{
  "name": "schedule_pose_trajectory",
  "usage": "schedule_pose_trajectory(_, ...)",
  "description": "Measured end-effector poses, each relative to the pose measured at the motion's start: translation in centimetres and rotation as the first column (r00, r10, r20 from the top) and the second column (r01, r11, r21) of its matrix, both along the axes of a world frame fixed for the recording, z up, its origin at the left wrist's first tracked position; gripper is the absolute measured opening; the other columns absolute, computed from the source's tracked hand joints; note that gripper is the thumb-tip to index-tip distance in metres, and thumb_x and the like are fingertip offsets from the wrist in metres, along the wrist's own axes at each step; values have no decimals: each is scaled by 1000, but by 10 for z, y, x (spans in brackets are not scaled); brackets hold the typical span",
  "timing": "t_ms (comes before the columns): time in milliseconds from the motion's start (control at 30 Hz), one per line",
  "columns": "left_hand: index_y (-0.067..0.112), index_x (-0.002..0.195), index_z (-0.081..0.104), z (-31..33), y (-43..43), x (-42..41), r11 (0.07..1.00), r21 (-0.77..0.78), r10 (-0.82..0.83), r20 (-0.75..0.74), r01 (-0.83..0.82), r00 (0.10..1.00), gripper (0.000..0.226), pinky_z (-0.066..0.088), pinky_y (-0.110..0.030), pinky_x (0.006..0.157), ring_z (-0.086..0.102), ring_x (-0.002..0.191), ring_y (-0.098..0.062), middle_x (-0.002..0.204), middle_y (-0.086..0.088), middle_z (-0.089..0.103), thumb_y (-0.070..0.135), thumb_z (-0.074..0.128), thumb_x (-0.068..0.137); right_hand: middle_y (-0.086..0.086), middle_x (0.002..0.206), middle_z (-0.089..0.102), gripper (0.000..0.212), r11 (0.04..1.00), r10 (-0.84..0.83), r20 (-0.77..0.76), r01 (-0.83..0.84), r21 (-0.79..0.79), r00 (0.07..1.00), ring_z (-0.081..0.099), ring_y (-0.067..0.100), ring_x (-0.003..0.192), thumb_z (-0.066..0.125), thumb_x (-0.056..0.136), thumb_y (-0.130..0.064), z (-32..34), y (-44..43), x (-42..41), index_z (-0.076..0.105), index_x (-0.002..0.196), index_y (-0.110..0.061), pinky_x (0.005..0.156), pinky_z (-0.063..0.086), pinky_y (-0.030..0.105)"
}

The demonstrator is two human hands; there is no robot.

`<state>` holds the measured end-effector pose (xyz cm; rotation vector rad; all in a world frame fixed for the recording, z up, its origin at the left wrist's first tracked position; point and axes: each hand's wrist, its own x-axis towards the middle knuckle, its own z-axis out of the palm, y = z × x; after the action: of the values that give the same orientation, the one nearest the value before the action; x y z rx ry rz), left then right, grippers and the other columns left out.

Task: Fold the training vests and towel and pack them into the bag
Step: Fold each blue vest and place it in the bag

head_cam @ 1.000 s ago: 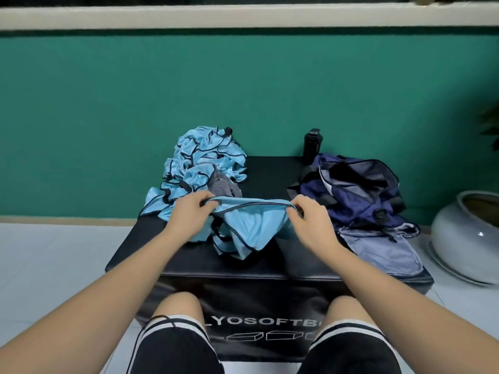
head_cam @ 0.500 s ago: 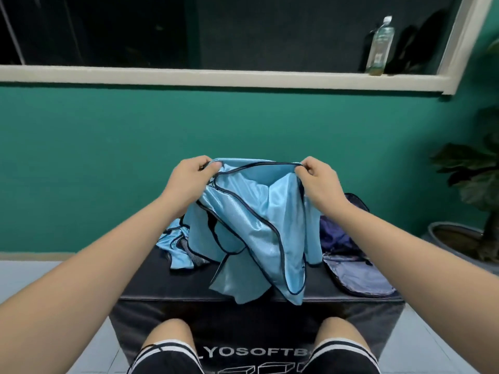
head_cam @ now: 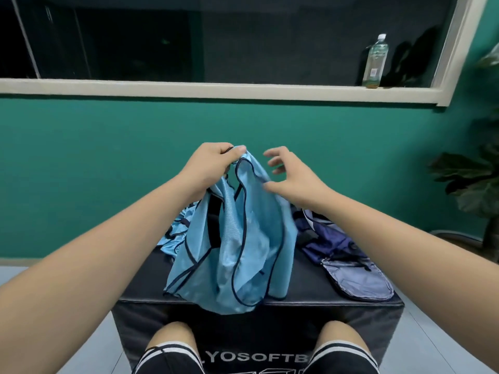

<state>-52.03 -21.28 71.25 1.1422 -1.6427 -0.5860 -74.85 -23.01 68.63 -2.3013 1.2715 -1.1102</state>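
The task is at an early stage, to judge by how things lie: nothing folded is in view and nothing can be seen packed. The left grip (head_cam: 213,164) is clenched round the top edge of one light blue training vest (head_cam: 243,252), holding it up so that it hangs bunched, its hem resting on the black counter (head_cam: 307,282). The right grip (head_cam: 294,179) is released, fingers spread just beside the vest's upper edge and holding nothing. Behind the raised vest a heap of blue vests (head_cam: 175,233) lies unfolded. The navy bag (head_cam: 334,244) sits open on the counter's right side. The towel does not show; it may be hidden behind the cloth. Folding and packing all remain.
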Motion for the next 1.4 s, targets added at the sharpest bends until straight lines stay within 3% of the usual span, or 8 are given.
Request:
schedule_pose_trajectory(100,3,74,45,7,5,-9,999,-2,-45,3,45,999,58,22,-37,66,29,67,-22,69,-7,35,50,68,100,-13,101,71,55,976,173,129,-188,112,977,68,4,87,84,86,-39,13,13,19,56,133,-34,81,52,20)
schedule_pose_trajectory(233,8,69,45,17,14,-13,999,-19,-36,64,37,997,60,21,-37,65,29,65,-21,62,-1,34,54,71,97,-19,65,61,14,996,81,87,-78,-39,993,49,4,59,76,90,-28,24,7,26,67,101,-25,63,41,28)
schedule_pose_trajectory(400,17,82,77,27,26,-1,998,-47,56,159,-49,986,49,31,-28,54,36,47,-8,54,7,40,65,73,92,-7,69,58,15,990,-100,23,102,-95,995,49,16,65,73,87,-26,34,-11,-5,61,84,-17,62,39,33)
schedule_pose_trajectory(600,18,85,77,36,29,24,989,-56,146,172,-138,974,42,29,-32,57,36,41,-4,45,16,38,58,73,94,1,69,55,23,954,-297,30,298,-29,954,47,21,64,70,89,-23,36,-29,-64,55,74,-14,60,37,34)
schedule_pose_trajectory(800,22,82,77,28,21,33,980,-65,200,225,-190,954,36,34,-32,64,43,58,-10,59,12,50,56,74,93,9,74,63,21,951,-308,129,310,9,943,55,20,62,60,95,-18,48,-25,-83,65,85,-1,60,61,41)
schedule_pose_trajectory(1000,19,94,73,8,19,14,996,29,76,258,-87,963,30,54,-34,70,77,67,-16,79,-3,77,48,78,93,4,64,54,24,981,-190,137,194,-13,972,47,20,57,57,95,-25,60,-10,-56,64,83,-6,54,47,37)
schedule_pose_trajectory(1233,29,100,71,-10,31,-48,1000,14,0,349,-6,937,54,58,-33,79,72,90,-7,96,13,76,79,73,80,0,61,45,24,991,-72,94,82,-107,993,36,17,56,57,94,-22,81,10,-9,55,77,-5,55,32,31)
schedule_pose_trajectory(1400,18,76,64,-9,24,-51,994,-92,83,304,-57,949,28,47,-34,65,58,68,-18,73,2,68,39,81,83,-6,60,38,33,976,-94,1,92,-196,996,27,11,55,60,98,-24,93,14,-8,49,73,-6,54,22,32)
